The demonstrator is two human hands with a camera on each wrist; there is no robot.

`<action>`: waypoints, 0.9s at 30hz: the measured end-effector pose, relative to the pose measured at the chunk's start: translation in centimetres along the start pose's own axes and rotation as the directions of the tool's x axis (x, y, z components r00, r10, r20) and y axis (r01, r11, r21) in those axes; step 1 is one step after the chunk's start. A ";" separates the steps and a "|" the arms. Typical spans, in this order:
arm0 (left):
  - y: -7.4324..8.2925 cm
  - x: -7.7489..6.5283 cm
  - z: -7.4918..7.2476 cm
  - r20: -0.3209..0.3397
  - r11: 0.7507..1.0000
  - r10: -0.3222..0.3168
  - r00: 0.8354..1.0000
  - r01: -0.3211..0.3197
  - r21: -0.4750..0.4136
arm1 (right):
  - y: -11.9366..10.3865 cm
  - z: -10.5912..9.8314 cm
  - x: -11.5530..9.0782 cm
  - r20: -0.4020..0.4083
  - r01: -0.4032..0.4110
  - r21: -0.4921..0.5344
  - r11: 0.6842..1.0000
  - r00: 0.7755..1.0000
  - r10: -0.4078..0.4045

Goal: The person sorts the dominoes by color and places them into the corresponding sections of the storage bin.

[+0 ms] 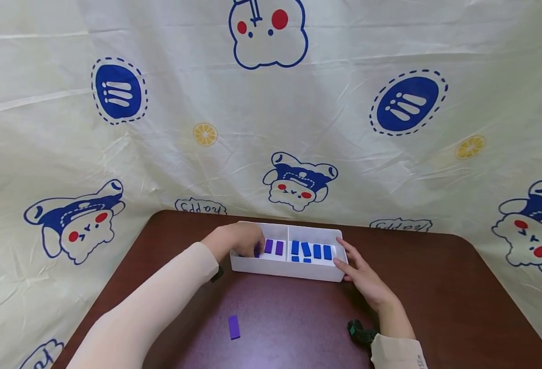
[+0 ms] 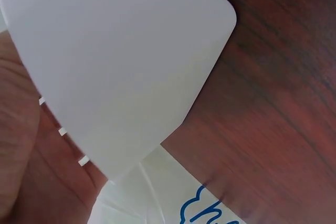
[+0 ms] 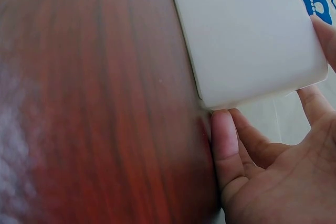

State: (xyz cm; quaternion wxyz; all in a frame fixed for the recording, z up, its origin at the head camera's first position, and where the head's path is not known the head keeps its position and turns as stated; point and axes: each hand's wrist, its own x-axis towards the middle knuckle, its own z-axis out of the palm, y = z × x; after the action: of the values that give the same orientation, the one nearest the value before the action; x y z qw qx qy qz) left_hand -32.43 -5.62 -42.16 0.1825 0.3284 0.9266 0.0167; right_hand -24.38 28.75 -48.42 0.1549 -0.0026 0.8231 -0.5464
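Observation:
A white two-compartment box (image 1: 289,269) stands at the far side of the table. My left hand (image 1: 245,238) reaches into its left compartment, fingers bent down at a purple piece (image 1: 256,251); whether they pinch it is hidden. Two more purple pieces (image 1: 279,248) lie beside it. Several blue pieces (image 1: 317,251) sit in the right compartment. At the box's right end, my right hand (image 1: 363,279) holds it with spread fingers and thumb. The right wrist view has these fingers (image 3: 226,135) against the end wall. In the left wrist view, the box wall (image 2: 115,66) hides the left fingertips.
One loose purple piece (image 1: 234,327) lies on the dark brown table (image 1: 289,312), nearer to me than the box. A dark band (image 1: 362,333) circles the right wrist. Behind the table hangs a pale printed cloth (image 1: 252,102).

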 end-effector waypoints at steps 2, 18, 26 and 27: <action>0.0 0.0 -0.3 -0.014 1.000 0.007 1.000 -0.007 -0.011 | -0.1 -0.1 0.0 -0.006 0.008 0.001 1.000 1.000 -0.008; 0.0 -2.6 -1.4 -0.082 0.998 0.038 0.996 -0.043 -0.051 | 0.4 -0.1 0.0 0.023 0.003 0.028 1.000 1.000 -0.004; 0.8 -4.5 -1.7 -0.129 0.997 0.067 0.989 -0.071 -0.029 | 0.6 -0.3 -0.1 0.026 0.021 0.022 1.000 0.999 -0.021; 0.8 -4.8 -1.7 -0.136 0.997 0.068 0.988 -0.073 -0.031 | 0.7 -0.3 -0.1 0.024 0.024 0.023 0.999 0.999 -0.024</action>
State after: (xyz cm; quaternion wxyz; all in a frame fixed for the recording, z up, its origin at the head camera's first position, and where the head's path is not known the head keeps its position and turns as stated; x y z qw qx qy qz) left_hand -29.10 -7.78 -38.93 0.1246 0.3557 0.9242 0.0619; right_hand -24.30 29.32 -48.87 0.1582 -0.0172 0.8149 -0.5574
